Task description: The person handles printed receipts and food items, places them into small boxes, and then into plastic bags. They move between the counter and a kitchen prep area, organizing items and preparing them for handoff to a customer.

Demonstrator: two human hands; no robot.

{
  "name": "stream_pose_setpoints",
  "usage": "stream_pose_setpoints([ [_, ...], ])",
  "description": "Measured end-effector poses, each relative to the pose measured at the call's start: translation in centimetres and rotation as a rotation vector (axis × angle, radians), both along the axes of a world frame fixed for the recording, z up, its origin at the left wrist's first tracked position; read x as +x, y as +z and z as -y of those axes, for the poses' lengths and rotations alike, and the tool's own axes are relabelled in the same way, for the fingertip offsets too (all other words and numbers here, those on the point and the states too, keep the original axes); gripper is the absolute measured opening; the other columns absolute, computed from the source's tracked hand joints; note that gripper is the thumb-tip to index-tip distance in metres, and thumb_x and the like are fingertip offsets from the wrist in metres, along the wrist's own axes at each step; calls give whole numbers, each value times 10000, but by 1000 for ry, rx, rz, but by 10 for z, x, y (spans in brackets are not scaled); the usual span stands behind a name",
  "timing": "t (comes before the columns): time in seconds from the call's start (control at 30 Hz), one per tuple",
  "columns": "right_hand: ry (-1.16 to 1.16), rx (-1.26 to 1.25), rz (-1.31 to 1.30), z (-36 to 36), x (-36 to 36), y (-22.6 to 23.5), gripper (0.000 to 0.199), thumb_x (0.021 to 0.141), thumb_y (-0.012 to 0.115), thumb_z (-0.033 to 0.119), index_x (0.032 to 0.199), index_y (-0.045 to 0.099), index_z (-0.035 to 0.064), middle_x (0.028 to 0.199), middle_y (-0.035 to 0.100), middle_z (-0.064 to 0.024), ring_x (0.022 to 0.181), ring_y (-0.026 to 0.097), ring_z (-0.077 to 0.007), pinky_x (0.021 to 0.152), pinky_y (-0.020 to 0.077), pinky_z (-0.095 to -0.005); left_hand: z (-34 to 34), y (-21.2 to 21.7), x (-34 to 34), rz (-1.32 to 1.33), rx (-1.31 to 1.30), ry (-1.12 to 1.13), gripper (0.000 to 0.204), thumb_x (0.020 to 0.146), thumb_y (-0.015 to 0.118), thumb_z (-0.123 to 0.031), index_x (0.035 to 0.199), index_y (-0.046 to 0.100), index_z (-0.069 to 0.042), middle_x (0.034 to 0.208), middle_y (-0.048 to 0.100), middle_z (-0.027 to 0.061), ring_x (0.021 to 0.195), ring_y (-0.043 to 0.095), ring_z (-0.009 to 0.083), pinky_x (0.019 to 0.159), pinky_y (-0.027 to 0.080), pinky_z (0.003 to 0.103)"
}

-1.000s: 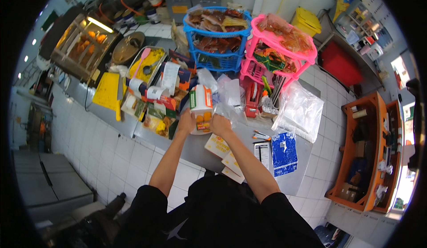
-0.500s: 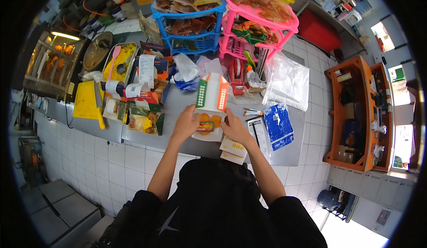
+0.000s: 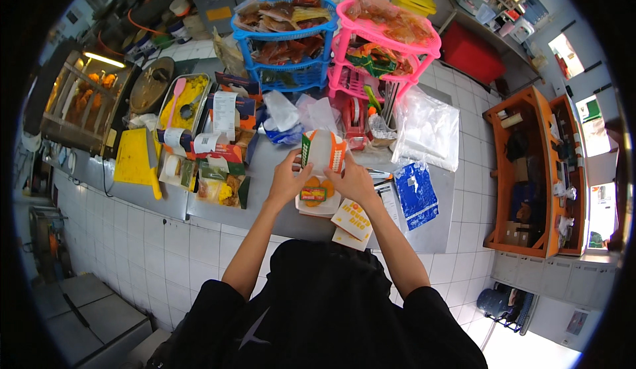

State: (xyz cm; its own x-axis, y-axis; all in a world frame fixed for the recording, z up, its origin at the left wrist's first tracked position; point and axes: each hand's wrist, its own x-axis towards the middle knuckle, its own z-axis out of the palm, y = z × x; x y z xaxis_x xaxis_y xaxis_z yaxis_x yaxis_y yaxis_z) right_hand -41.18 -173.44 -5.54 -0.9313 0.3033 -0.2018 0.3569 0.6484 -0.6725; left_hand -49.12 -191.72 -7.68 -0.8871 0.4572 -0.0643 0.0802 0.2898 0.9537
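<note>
A small white paper food carton (image 3: 324, 148), with green and orange patterned flaps, stands tilted on the steel counter with its lid raised. In its lower tray lie round golden fried pieces and a small red and green sauce sachet (image 3: 313, 195). My left hand (image 3: 289, 181) pinches the left edge of the lid, by the green flap, with the thumb on the inner face. On the orange flap's side, my right hand (image 3: 351, 182) grips the lid in the same way, its fingers partly hidden behind it. Printed white and yellow cards (image 3: 353, 219) lie just below my right wrist.
Filled food packs with receipts (image 3: 224, 114), a tray of yellow rice (image 3: 192, 94) and a yellow cutting board with a knife (image 3: 132, 155) are at left. Blue (image 3: 291, 77) and pink (image 3: 391, 34) racks rise behind. Clear plastic bags (image 3: 427, 127) and a blue packet (image 3: 416, 195) lie right.
Both hands have moved up from the carton's tray to its lid. The lid's flaps are bent inward more, and the tray with the sachet shows more openly.
</note>
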Motion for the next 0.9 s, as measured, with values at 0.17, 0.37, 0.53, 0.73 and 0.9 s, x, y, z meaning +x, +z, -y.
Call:
stream_pose_setpoints([
  [0.17, -25, 67, -75, 4, -1, -9, 511, 944, 607, 324, 1276, 485, -45, 885, 692, -307, 794, 695, -484, 675, 557, -531, 15, -12, 7, -35, 60, -46, 521, 913, 712, -160, 1371, 540, 18, 1141, 683, 185, 957, 702, 239, 806, 570, 339],
  [0.37, 108, -681, -20, -20, 2, -29, 384, 991, 466, -30, 1358, 567, 15, 1113, 675, -165, 927, 698, -187, 742, 618, -327, 43, -42, 5, 124, 146, 91, 469, 919, 528, 73, 1373, 591, -26, 1264, 643, 166, 1099, 655, 239, 862, 564, 356],
  [0.53, -16, -981, 3, -3, -20, -56, 386, 962, 488, -47, 1291, 674, 30, 1146, 674, -106, 958, 669, -156, 814, 597, -292, 62, -73, 3, 445, 506, 249, 496, 907, 437, 125, 1357, 606, 3, 1348, 598, 144, 1172, 614, 220, 977, 502, 320],
  [0.73, 243, -914, 87, 50, -76, -82, 450, 922, 441, -96, 1277, 687, 28, 1109, 708, -120, 945, 690, -175, 864, 577, -305, 116, -79, 16, 621, 823, 502, 463, 928, 456, 82, 1373, 564, 22, 1402, 552, 132, 1250, 548, 205, 1064, 427, 355],
  [0.9, 268, -1095, 334, 59, -101, -100, 410, 900, 498, 37, 1268, 676, 9, 1056, 696, -105, 855, 661, -173, 774, 530, -312, 135, -82, 33, 672, 899, 615, 364, 974, 493, -71, 1323, 591, -36, 1211, 591, 55, 1218, 512, 175, 1048, 397, 350],
])
